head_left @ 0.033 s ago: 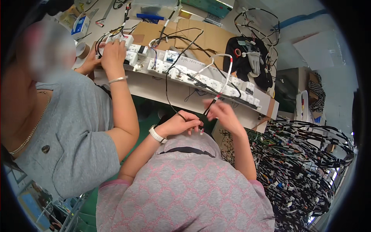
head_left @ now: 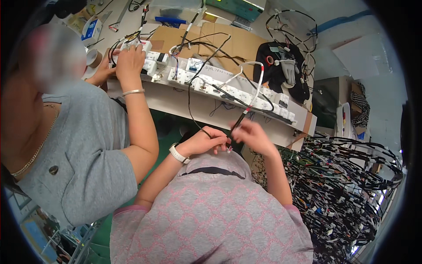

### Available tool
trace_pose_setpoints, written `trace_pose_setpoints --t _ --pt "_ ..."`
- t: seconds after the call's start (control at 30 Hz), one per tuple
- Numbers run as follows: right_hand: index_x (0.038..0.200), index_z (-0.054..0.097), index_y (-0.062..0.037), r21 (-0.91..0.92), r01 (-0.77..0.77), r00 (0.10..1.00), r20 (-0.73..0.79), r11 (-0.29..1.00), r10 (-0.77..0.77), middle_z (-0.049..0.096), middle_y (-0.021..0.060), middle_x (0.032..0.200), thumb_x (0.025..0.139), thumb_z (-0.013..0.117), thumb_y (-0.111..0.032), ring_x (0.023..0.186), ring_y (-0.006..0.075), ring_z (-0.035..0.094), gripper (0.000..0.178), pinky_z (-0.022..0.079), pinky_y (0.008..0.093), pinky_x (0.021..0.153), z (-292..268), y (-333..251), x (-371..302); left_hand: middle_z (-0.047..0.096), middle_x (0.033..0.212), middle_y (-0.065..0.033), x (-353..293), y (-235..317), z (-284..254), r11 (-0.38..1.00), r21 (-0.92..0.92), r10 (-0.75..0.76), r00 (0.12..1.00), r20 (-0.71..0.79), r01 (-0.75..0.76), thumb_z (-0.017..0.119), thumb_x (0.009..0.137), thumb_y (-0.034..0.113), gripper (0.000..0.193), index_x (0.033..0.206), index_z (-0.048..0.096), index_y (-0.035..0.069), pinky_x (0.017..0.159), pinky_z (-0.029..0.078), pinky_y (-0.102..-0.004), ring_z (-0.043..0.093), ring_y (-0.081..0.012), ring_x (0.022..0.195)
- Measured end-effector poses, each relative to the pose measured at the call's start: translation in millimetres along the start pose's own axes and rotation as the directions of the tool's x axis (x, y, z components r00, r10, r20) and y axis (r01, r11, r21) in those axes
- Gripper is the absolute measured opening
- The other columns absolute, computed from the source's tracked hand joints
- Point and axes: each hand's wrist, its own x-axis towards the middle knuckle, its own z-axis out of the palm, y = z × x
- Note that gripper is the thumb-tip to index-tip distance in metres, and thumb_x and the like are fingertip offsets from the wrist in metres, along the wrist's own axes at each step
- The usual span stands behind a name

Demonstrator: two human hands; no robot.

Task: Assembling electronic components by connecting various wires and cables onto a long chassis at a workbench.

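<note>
My left hand (head_left: 207, 140) is closed in a pinch on a black wire harness (head_left: 191, 105), just in front of my body. A small pale connector (head_left: 229, 149) on thin wires hangs below its fingertips. Facing it, my right hand (head_left: 254, 136) is beside the harness branch that comes down from the bench; motion smears its fingers, so their grip is unclear. The harness runs up across a row of white fixture blocks (head_left: 233, 91) along the bench edge. One of its branches, a white sleeved cable (head_left: 259, 83), arches above the blocks.
On my left, a co-worker's hands (head_left: 127, 61) work at a white block. Cardboard (head_left: 228, 42) and a black cloth with a grey glove (head_left: 289, 72) lie on the bench. A large heap of wire harnesses (head_left: 329, 198) fills the right side.
My right hand has shifted slightly, its fingers now more curled beside the cable. My left hand stays in place on the harness.
</note>
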Motion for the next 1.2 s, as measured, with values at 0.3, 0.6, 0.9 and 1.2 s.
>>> trace_pose_setpoints --t 0.3,0.6,0.9,1.2 --pt "0.084 0.069 0.0006 -0.478 -0.05 0.996 -0.088 0.877 0.009 0.068 0.0095 0.076 0.075 0.076 -0.006 0.071 0.0213 0.066 0.013 0.052 0.0339 0.066 -3.5 14.2 -20.5 0.069 0.09 -0.0058 12.5 3.2 4.7 0.404 0.855 0.524 0.848 0.073 -0.324 0.072 0.085 0.016 0.015 0.093 0.072 0.003 0.072 0.051 -0.0329 0.064 -0.0211 0.077" --pt "0.103 0.075 -0.0135 -0.776 0.211 0.498 -0.438 0.594 -0.749 0.062 0.0067 0.093 0.073 0.072 0.005 0.076 0.0228 0.065 0.036 0.053 0.0341 0.064 -33.2 35.1 18.3 0.064 0.084 -0.0097 65.9 17.7 25.2 0.38 0.91 0.757 0.62 -0.205 -0.163 0.073 0.08 0.007 0.012 0.091 0.069 0.005 0.068 0.051 -0.036 0.064 -0.0268 0.079" --pt "0.101 0.074 -0.0079 -0.819 0.386 0.393 -0.269 0.424 -0.879 0.07 0.0081 0.094 0.068 0.067 0.008 0.084 0.0252 0.07 0.038 0.057 0.033 0.071 -58.6 69.9 31.9 0.064 0.088 -0.0083 92.5 16.8 36.2 0.359 0.933 0.834 0.451 -0.318 -0.007 0.069 0.081 0.0 0.024 0.103 0.072 0.007 0.063 0.053 -0.0341 0.065 -0.0254 0.076" --pt "0.092 0.074 -0.0054 -0.795 0.508 0.328 -0.179 0.333 -0.928 0.073 0.0098 0.094 0.064 0.072 0.004 0.084 0.0276 0.071 0.029 0.058 0.0336 0.07 -70.2 86.7 49.0 0.061 0.095 -0.0103 106.8 7.0 38.3 0.352 0.936 0.887 0.328 -0.326 -0.022 0.067 0.073 -0.013 0.038 0.106 0.072 0.005 0.067 0.054 -0.0333 0.065 -0.0253 0.08"
